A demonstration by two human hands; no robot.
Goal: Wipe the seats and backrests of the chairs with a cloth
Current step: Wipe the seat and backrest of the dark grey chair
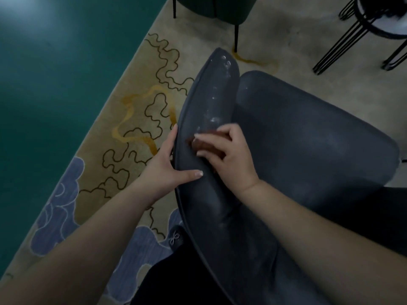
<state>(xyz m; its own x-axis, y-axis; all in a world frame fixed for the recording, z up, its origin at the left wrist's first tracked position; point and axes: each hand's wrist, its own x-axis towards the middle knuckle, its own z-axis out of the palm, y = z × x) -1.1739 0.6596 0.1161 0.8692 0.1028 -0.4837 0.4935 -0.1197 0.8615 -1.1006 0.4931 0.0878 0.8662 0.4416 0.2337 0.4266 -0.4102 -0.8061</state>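
A dark grey padded chair fills the middle of the head view; its curved backrest (209,102) runs from upper centre down toward me and the seat (308,137) lies to its right. White smears mark the backrest's upper part. My left hand (169,164) grips the backrest's outer edge, thumb lying across its inner face. My right hand (222,150) presses a small brownish cloth (207,143) against the backrest's inner face, fingers curled over it. Most of the cloth is hidden under the fingers.
A beige rug (143,111) with wavy black, yellow and blue patterns lies under the chair, beside a green floor (55,73) at left. A dark green chair (211,7) on thin legs stands at the top, and a black wire-legged stool (374,29) stands at top right.
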